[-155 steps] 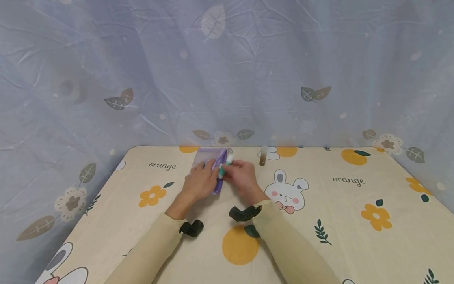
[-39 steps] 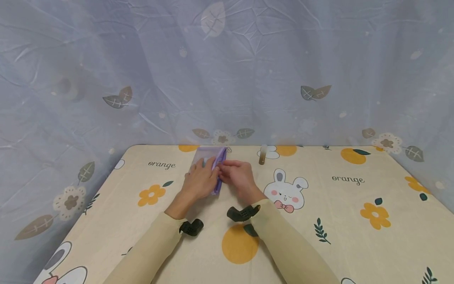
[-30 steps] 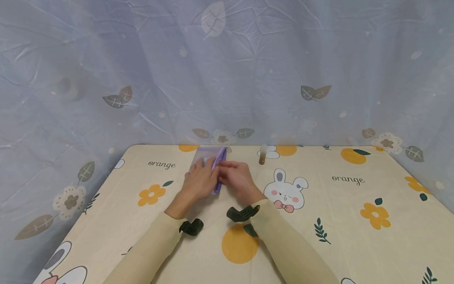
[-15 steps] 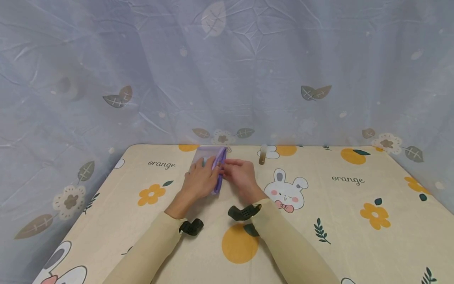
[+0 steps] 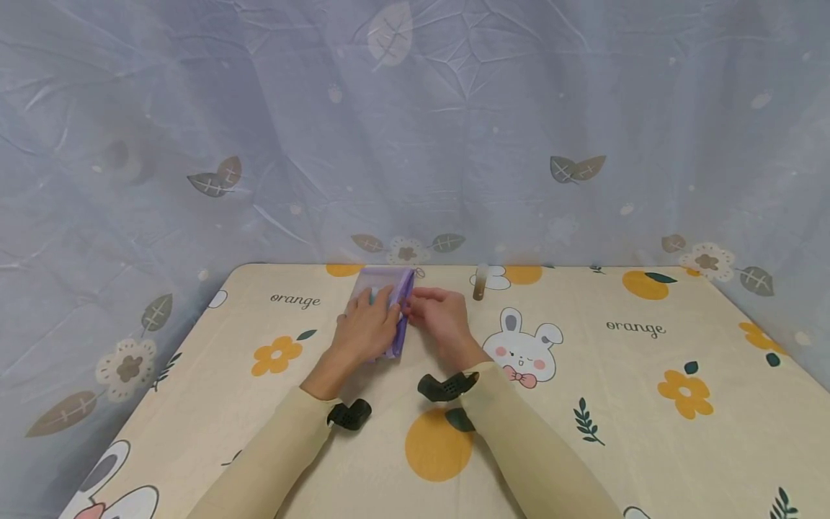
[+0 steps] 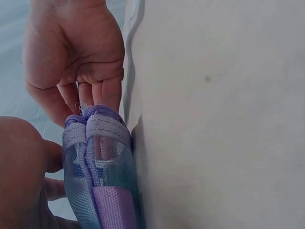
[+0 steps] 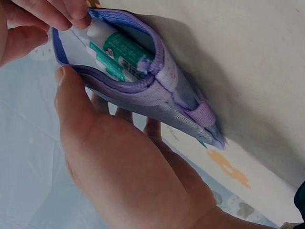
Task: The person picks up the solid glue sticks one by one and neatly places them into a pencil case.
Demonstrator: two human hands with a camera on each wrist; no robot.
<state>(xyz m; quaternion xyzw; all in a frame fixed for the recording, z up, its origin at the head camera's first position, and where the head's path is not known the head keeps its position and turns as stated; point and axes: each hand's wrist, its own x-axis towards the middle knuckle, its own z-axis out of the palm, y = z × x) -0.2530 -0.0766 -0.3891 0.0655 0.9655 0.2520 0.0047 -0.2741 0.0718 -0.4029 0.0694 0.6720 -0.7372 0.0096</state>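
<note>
A purple-edged mesh zip pouch point(image 5: 384, 277) lies near the far table edge, its opening facing right. My left hand point(image 5: 366, 328) lies across it. In the right wrist view, that hand's thumb is at the rim and its fingers lie along the mesh, holding the mouth apart. Inside the pouch are a green-and-white glue stick point(image 7: 127, 53) and a slimmer green-and-white stick point(image 7: 106, 61). My right hand point(image 5: 444, 313) is at the opening. Its fingertips are beside the glue stick's white end and the rim, with the thumb apart from them.
A small strip point(image 5: 479, 284), brown at the near end and pale at the far end, lies right of the pouch. A printed cream cloth point(image 5: 570, 432) covers the table. A grey-blue patterned curtain point(image 5: 506, 144) hangs behind it.
About five seconds ago my right hand held a green-and-white glue stick beside the pouch; now the stick is inside. Lately the right hand has drawn slightly back to the right.
</note>
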